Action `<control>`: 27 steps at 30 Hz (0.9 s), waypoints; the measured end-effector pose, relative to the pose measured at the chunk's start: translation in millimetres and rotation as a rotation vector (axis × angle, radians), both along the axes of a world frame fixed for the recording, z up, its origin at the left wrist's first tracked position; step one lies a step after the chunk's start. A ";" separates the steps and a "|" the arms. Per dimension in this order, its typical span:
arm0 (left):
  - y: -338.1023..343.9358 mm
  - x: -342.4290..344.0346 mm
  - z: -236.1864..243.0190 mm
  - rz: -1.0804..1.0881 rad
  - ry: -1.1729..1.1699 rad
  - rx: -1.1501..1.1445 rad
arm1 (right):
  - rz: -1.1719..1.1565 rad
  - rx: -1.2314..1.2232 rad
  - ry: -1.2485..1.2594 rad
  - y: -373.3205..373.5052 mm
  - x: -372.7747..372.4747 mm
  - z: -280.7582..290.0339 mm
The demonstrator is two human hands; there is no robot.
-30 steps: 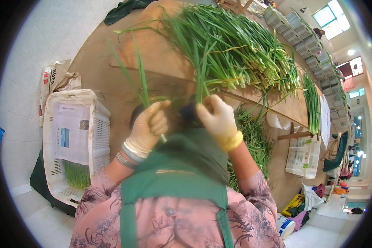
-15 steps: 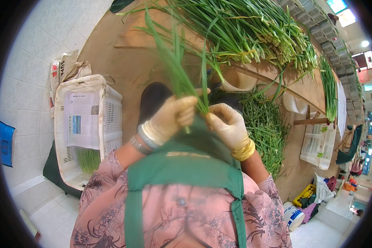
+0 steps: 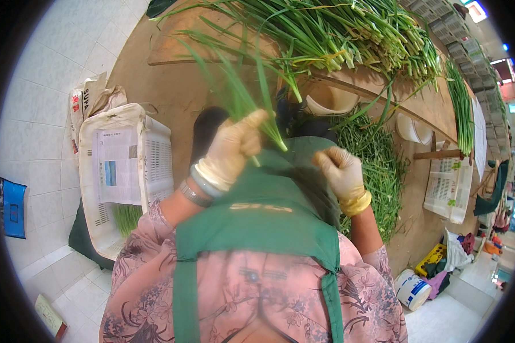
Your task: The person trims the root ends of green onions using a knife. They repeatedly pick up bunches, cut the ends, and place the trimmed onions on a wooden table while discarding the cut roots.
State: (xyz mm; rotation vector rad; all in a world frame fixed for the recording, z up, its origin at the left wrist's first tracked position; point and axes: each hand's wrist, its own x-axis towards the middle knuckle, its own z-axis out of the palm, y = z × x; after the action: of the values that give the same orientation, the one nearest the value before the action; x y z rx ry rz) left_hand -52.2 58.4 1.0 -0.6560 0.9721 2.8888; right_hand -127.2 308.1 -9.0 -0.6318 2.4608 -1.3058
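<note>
White floor tiles are seen beside a brown wooden bench (image 3: 171,74). A small bunch of long green leaves (image 3: 240,97) is pinched in the gloved left hand (image 3: 234,146). The gloved right hand (image 3: 337,168) is curled loosely, apart.

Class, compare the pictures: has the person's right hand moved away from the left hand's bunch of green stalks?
Yes. The right hand has drawn right, off the green stalks the left hand holds, toward the pile below the bench.

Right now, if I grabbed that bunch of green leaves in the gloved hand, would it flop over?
Probably only a little. The bunch of green leaves stands up from the left hand, fanning out and bending slightly at the tips, so it seems fairly springy. It likely weighs little, since one hand lifts it. The thin blades could slip apart unless squeezed together.
</note>
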 end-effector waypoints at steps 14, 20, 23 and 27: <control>17.1 2.8 -4.8 0.081 0.188 -0.095 | -0.143 -0.648 -0.111 -61.7 41.7 4.5; -10.5 1.5 -9.8 0.210 0.143 0.157 | -0.650 -0.614 0.053 23.7 37.4 -4.9; -18.5 3.4 -16.5 0.156 0.159 0.198 | -0.576 -0.208 -0.094 145.4 6.9 -98.2; -27.6 10.1 -17.0 0.163 0.187 0.339 | -0.429 0.894 0.366 134.5 -13.4 -62.0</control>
State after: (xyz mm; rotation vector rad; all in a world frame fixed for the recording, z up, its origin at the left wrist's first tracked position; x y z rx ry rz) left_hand -42.1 30.8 -16.0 -0.4666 0.4336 3.1928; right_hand -140.6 442.6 -71.0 -0.1057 3.1904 -0.0574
